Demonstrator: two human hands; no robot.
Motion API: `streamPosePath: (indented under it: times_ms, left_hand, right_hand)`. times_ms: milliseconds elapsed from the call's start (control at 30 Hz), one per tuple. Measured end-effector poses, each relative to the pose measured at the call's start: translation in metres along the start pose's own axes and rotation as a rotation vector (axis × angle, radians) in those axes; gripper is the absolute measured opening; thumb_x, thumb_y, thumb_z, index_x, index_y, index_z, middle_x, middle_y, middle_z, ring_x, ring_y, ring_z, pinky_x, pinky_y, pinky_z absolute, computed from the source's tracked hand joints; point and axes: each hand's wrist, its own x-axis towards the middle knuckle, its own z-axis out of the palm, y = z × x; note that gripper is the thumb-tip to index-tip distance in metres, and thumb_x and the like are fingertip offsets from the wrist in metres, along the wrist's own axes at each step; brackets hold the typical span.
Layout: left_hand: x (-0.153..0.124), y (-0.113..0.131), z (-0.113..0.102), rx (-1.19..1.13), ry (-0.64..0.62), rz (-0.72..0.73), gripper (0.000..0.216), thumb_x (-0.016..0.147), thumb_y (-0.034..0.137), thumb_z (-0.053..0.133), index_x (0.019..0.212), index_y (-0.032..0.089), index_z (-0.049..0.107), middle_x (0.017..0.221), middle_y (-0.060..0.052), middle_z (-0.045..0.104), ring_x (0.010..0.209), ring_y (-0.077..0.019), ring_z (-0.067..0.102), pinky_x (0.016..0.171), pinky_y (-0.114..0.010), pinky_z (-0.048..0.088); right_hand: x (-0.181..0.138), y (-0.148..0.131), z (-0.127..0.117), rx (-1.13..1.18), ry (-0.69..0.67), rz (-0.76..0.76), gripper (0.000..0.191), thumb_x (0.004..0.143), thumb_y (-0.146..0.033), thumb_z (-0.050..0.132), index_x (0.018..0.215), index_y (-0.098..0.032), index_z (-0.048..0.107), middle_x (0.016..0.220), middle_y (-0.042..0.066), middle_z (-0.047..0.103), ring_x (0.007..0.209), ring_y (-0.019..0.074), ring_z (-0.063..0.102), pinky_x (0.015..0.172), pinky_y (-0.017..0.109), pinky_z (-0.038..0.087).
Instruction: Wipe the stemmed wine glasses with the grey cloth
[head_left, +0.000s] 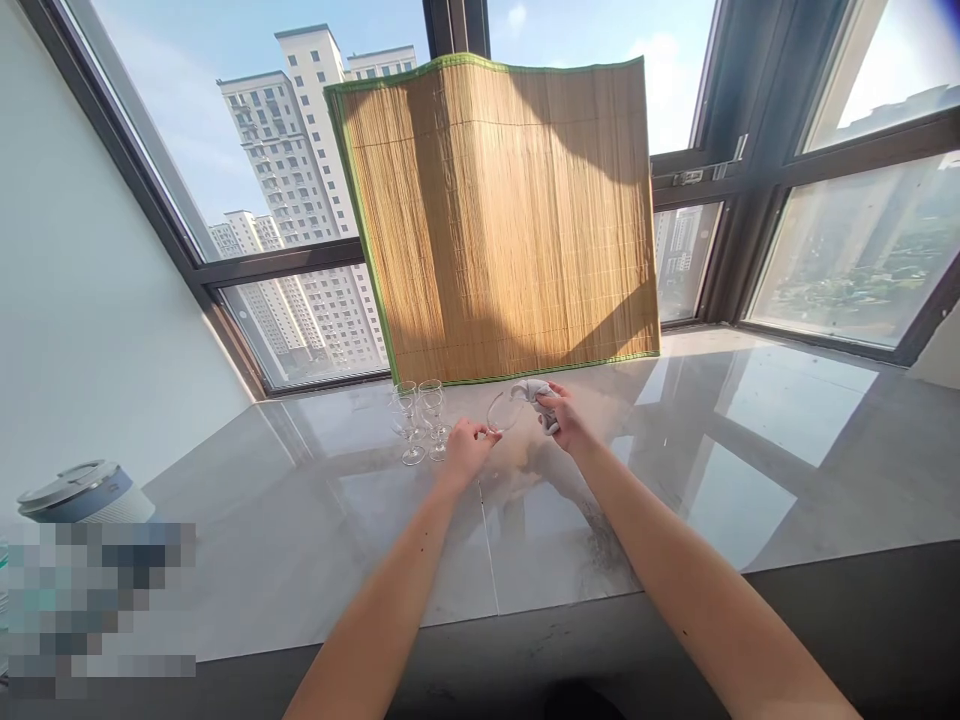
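Observation:
My left hand [466,448] is closed on a clear wine glass [501,411], which it holds tilted on its side above the marble counter [315,520]. My right hand [566,415] pinches a small grey cloth [534,393] that lies against the glass's rim. Just left of my left hand two more clear wine glasses [420,418] stand upright, close together.
A bamboo mat with green edging [499,215] leans against the window behind the glasses. At the far left sits a round white and blue container with a lid [82,492], with a blurred patch below it. The counter's dark front edge [862,610] runs below my arms.

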Motion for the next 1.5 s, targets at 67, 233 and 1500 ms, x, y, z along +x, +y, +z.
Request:
streamPosePath:
  times_ms: [67, 233, 1500]
  left_hand:
    - [0.001, -0.001, 0.0, -0.099, -0.038, -0.052, 0.033, 0.082, 0.044, 0.062, 0.062, 0.018, 0.06, 0.059, 0.004, 0.042, 0.058, -0.0106, 0.039, 0.058, -0.024, 0.029]
    - [0.002, -0.005, -0.001, -0.295, -0.058, -0.129, 0.046, 0.08, 0.054, 0.06, 0.055, 0.018, 0.044, 0.053, 0.006, 0.031, 0.054, -0.0087, 0.028, 0.055, -0.025, 0.022]
    - [-0.002, 0.01, -0.011, -0.444, 0.052, -0.383, 0.016, 0.072, 0.015, 0.052, 0.079, 0.015, 0.067, 0.07, -0.003, 0.065, 0.056, -0.0117, 0.053, 0.058, -0.025, 0.041]
  right_hand:
    - [0.001, 0.002, 0.0, 0.014, 0.004, 0.056, 0.053, 0.058, -0.023, 0.07, 0.107, -0.026, 0.053, 0.08, -0.001, 0.061, 0.056, 0.0105, 0.051, 0.042, 0.02, 0.037]
    - [-0.007, 0.001, 0.001, -0.002, -0.222, 0.187, 0.047, 0.06, -0.015, 0.066, 0.105, -0.023, 0.056, 0.081, 0.001, 0.063, 0.062, 0.0122, 0.057, 0.045, 0.021, 0.043]
    - [-0.034, -0.006, 0.014, -0.501, -0.501, 0.29, 0.043, 0.062, -0.023, 0.055, 0.105, -0.02, 0.063, 0.066, -0.001, 0.056, 0.053, 0.0132, 0.049, 0.044, 0.023, 0.037]
